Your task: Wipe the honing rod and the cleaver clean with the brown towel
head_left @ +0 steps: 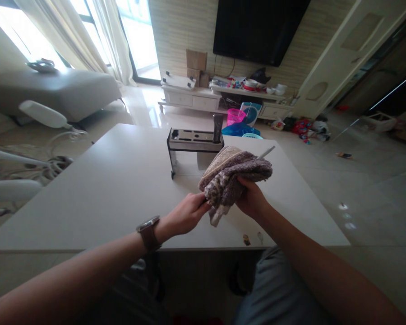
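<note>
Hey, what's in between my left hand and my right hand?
The head view shows a bunched brown-and-beige cloth between your left hand and your right hand.

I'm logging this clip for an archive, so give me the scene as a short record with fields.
Left hand: fingers curled at the cloth's left edge; what they grip is hidden
Right hand: holding the cloth, thumb on top
Cloth: brown and beige, bunched, held above the table
Tip: thin, pale, jutting from the cloth's far right side
Rack: standing on the table, a dark handle rising from its right end
Table: white
Wrist: watch on the left
Background: TV, pink basket
</note>
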A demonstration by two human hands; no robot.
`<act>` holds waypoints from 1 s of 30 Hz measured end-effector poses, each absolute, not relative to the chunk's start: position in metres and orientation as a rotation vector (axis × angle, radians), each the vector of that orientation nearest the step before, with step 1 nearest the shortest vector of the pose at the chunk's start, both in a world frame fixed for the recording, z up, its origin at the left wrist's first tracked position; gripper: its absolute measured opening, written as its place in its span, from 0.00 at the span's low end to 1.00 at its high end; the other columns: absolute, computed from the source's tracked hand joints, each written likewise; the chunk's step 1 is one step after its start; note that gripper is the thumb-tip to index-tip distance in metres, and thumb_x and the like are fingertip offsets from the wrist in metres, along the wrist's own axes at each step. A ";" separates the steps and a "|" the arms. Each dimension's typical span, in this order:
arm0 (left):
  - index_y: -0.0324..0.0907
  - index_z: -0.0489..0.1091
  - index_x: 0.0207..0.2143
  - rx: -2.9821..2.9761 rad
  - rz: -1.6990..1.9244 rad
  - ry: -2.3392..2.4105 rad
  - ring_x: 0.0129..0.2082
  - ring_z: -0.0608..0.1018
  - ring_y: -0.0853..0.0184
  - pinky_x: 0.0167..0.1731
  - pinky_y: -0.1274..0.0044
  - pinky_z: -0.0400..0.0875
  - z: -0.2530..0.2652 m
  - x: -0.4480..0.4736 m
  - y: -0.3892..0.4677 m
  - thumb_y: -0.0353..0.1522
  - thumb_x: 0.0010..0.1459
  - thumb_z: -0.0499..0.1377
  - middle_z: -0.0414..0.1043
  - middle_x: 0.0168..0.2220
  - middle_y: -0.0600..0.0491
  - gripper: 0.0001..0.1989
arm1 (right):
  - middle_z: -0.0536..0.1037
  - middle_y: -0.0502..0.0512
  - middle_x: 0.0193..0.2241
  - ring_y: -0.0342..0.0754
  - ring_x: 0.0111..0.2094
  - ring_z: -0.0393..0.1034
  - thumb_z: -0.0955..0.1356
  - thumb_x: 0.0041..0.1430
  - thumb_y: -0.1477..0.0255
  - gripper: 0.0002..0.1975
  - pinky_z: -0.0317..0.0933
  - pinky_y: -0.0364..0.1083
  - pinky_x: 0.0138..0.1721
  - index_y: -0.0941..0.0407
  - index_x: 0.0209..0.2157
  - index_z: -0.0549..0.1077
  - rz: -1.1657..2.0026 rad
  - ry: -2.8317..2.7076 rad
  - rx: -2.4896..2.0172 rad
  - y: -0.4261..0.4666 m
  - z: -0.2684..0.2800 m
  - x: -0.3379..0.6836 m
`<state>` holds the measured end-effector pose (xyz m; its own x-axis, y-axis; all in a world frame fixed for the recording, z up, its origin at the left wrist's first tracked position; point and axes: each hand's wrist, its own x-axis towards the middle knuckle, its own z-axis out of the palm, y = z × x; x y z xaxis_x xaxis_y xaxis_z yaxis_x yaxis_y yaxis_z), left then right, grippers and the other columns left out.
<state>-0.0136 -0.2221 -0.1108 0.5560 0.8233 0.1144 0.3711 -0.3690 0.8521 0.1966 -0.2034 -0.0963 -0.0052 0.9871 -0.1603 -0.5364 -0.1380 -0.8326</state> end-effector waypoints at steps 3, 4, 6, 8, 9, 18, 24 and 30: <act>0.41 0.68 0.32 2.027 0.674 0.973 0.29 0.68 0.67 0.33 0.75 0.62 -0.112 -0.016 -0.220 0.39 0.70 0.51 0.73 0.29 0.53 0.16 | 0.86 0.50 0.36 0.56 0.44 0.80 0.83 0.34 0.66 0.19 0.74 0.55 0.51 0.51 0.32 0.80 1.579 -0.716 -0.887 -0.207 -0.096 0.193; 0.41 0.68 0.31 2.041 0.667 0.977 0.29 0.68 0.67 0.33 0.75 0.61 -0.113 -0.016 -0.220 0.39 0.70 0.51 0.73 0.29 0.53 0.16 | 0.86 0.49 0.36 0.55 0.43 0.80 0.83 0.33 0.67 0.20 0.74 0.55 0.51 0.51 0.32 0.81 1.595 -0.722 -0.892 -0.208 -0.096 0.191; 0.41 0.68 0.30 2.053 0.655 0.979 0.29 0.68 0.67 0.32 0.75 0.61 -0.114 -0.015 -0.220 0.38 0.70 0.52 0.73 0.29 0.53 0.16 | 0.86 0.49 0.35 0.53 0.41 0.80 0.84 0.31 0.70 0.22 0.74 0.53 0.50 0.52 0.33 0.81 1.593 -0.707 -0.917 -0.209 -0.097 0.188; 0.41 0.68 0.30 2.048 0.657 0.969 0.29 0.69 0.67 0.33 0.75 0.62 -0.114 -0.014 -0.220 0.38 0.70 0.52 0.74 0.29 0.53 0.15 | 0.86 0.49 0.35 0.51 0.39 0.80 0.84 0.31 0.71 0.22 0.75 0.52 0.50 0.52 0.33 0.81 1.558 -0.677 -0.950 -0.209 -0.099 0.185; 0.41 0.68 0.30 2.042 0.658 0.962 0.29 0.70 0.67 0.33 0.76 0.62 -0.114 -0.013 -0.219 0.37 0.70 0.52 0.74 0.29 0.53 0.15 | 0.86 0.49 0.35 0.51 0.39 0.80 0.84 0.32 0.71 0.22 0.75 0.52 0.49 0.53 0.33 0.81 1.539 -0.662 -0.962 -0.209 -0.099 0.183; 0.40 0.66 0.32 1.948 0.614 0.974 0.26 0.62 0.70 0.27 0.76 0.54 -0.107 -0.015 -0.216 0.44 0.71 0.52 0.64 0.25 0.58 0.19 | 0.86 0.49 0.32 0.49 0.33 0.81 0.80 0.41 0.73 0.13 0.78 0.47 0.39 0.54 0.32 0.80 1.408 -0.515 -0.899 -0.185 -0.092 0.204; 0.41 0.64 0.30 1.942 0.549 0.989 0.25 0.60 0.71 0.26 0.75 0.52 -0.108 -0.015 -0.214 0.45 0.70 0.52 0.60 0.24 0.59 0.20 | 0.86 0.49 0.32 0.47 0.33 0.82 0.76 0.51 0.74 0.07 0.79 0.45 0.39 0.55 0.34 0.79 1.226 -0.410 -0.816 -0.164 -0.087 0.235; 0.41 0.64 0.30 1.931 0.519 1.006 0.25 0.60 0.71 0.26 0.75 0.52 -0.109 -0.018 -0.214 0.44 0.70 0.53 0.61 0.24 0.58 0.19 | 0.86 0.50 0.33 0.46 0.33 0.82 0.75 0.52 0.76 0.07 0.79 0.44 0.38 0.56 0.35 0.80 1.222 -0.409 -0.824 -0.164 -0.088 0.235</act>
